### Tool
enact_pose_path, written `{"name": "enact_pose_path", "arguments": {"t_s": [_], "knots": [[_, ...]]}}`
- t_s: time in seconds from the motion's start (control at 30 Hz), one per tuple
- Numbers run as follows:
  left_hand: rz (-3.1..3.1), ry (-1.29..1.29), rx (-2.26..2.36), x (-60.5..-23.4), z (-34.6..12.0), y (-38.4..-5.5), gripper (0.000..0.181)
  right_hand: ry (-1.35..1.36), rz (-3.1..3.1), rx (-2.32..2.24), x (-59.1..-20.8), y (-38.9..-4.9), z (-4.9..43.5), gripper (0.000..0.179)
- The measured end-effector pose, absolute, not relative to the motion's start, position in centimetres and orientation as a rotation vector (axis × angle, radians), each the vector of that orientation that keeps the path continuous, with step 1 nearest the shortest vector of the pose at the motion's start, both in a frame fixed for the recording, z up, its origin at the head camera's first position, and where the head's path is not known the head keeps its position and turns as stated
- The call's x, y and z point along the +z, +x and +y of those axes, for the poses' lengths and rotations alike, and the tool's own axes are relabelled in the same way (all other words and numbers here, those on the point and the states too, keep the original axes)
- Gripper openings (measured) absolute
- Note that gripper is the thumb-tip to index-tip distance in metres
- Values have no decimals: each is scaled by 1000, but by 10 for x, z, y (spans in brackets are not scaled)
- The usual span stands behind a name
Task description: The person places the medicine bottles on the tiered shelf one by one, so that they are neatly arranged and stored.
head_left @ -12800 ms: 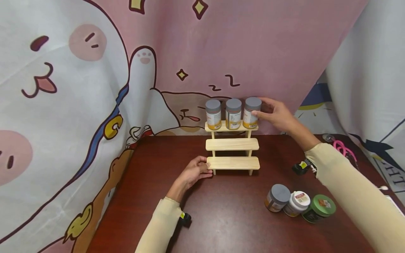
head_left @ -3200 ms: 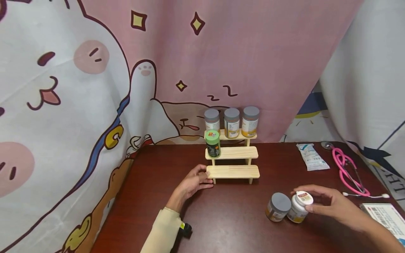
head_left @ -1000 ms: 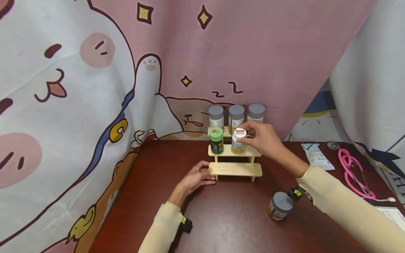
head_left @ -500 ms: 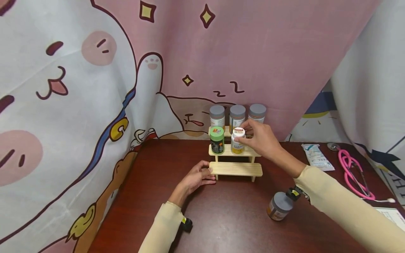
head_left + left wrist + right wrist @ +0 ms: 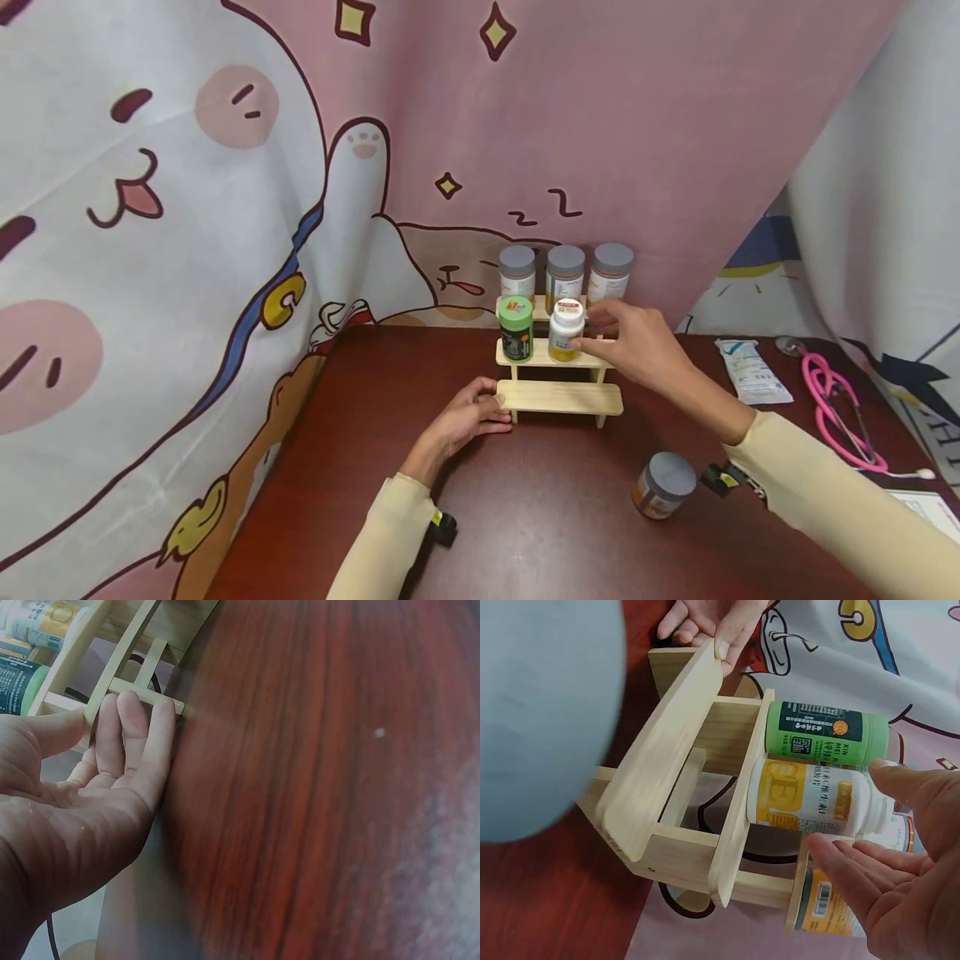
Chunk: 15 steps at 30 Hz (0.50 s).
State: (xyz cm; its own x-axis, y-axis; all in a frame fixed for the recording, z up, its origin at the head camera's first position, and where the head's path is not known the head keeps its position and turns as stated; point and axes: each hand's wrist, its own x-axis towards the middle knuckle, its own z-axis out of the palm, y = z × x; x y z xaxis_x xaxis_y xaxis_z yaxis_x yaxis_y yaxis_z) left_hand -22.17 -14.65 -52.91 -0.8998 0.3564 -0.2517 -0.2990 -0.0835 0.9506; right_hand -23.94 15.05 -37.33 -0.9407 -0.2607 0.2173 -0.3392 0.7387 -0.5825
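A three-step wooden stand [image 5: 558, 397] stands at the back of the table. My left hand [image 5: 467, 417] grips its lowest step at the left end, thumb above and fingers beneath, as the left wrist view shows. On the middle step, a green-lidded dark bottle [image 5: 516, 330] stands left of a white bottle with a yellow-and-white label [image 5: 566, 332]. Beside the white bottle is my right hand [image 5: 641, 343], thumb and fingers spread around its right side, the grip loosened. Three grey-lidded jars [image 5: 566, 271] line the top step, partly hidden behind the front bottles.
Another grey-lidded jar [image 5: 663, 485] stands on the table near my right wrist; its lid looms blurred in the right wrist view. Rightward lie a white packet [image 5: 752, 372], a pink stethoscope [image 5: 840, 408] and a partly covered box [image 5: 926, 510]. A printed curtain [image 5: 637, 125] hangs behind the table.
The green-lidded bottle, then the white bottle, went from the table onto the middle step. In the last half second my right hand let go of the white bottle and drew slightly right.
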Motion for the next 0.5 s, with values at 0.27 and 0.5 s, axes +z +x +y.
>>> {"name": "enact_pose_path", "arguments": {"t_s": [0.27, 0.5], "knots": [[1761, 67, 2038, -531, -147, -221, 24, 435, -2891, 1018, -379, -209, 180, 61], [1765, 70, 2034, -529, -146, -222, 23, 517, -2944, 1146, -393, -189, 216, 70]]}}
